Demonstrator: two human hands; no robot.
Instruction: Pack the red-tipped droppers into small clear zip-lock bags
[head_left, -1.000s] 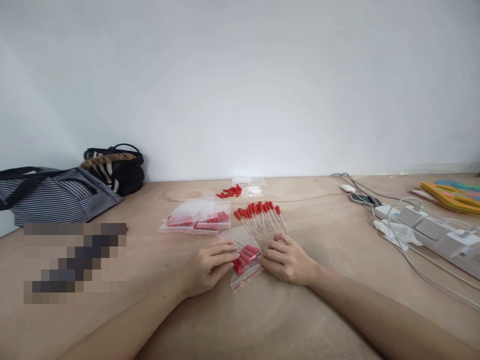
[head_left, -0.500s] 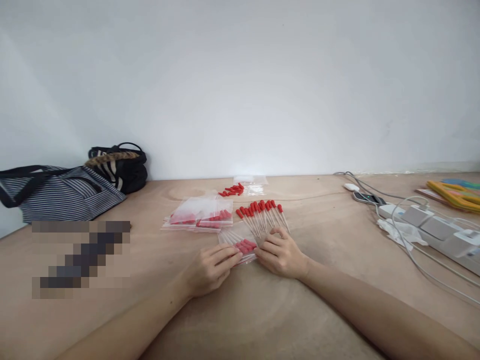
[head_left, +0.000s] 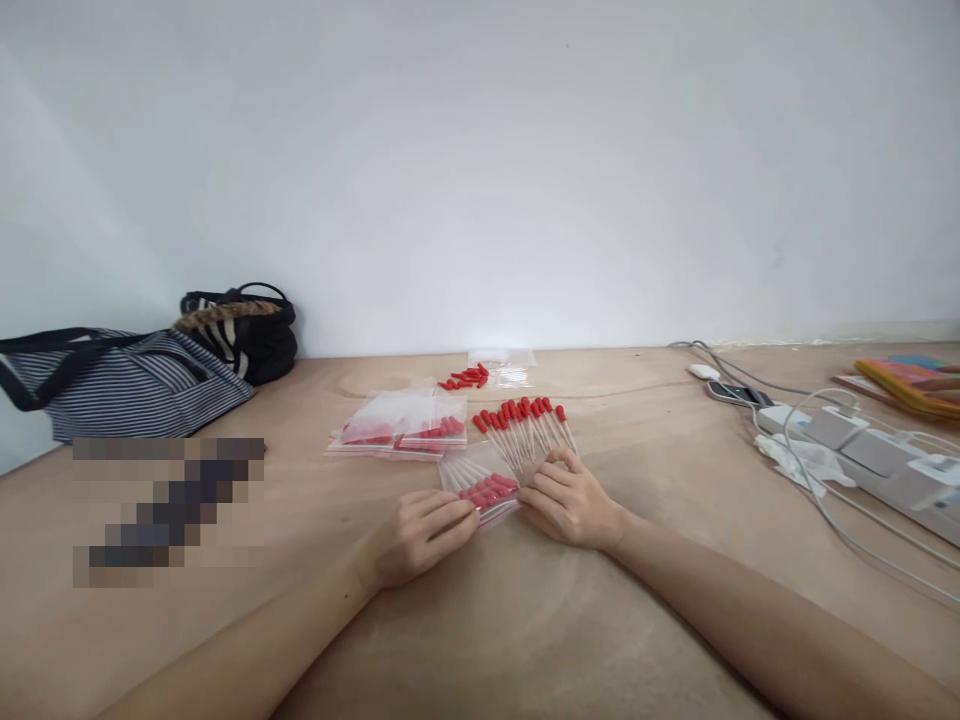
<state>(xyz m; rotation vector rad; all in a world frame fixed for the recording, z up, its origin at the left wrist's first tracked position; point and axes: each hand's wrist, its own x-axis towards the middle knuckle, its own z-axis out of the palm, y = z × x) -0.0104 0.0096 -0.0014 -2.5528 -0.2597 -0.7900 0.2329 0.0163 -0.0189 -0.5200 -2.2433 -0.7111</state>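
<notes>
A clear zip bag (head_left: 487, 490) with several red-capped droppers inside lies flat, its red-striped edge toward me. My left hand (head_left: 424, 535) is closed on the bag's near left corner, thumb and fingers pinched together. The fingers of my right hand (head_left: 566, 500) are bent together on the bag's right edge. Loose droppers with red bulbs (head_left: 517, 412) are fanned out just beyond my right hand. Left of them lies a stack of filled zip bags (head_left: 401, 425). Farther back are loose red caps (head_left: 465, 377) beside clear plastic packaging (head_left: 512, 375).
On the left lie a striped bag (head_left: 150, 385), a black bag (head_left: 262, 340) and a blurred dark object (head_left: 176, 510). To the right are a power strip (head_left: 885, 460) with cables, a black device (head_left: 739, 395) and a yellow-edged item (head_left: 911, 388).
My left hand has shifted slightly left along the bag's near edge, and more red caps show inside. At the far right, part of a hand now appears by the yellow-edged item.
</notes>
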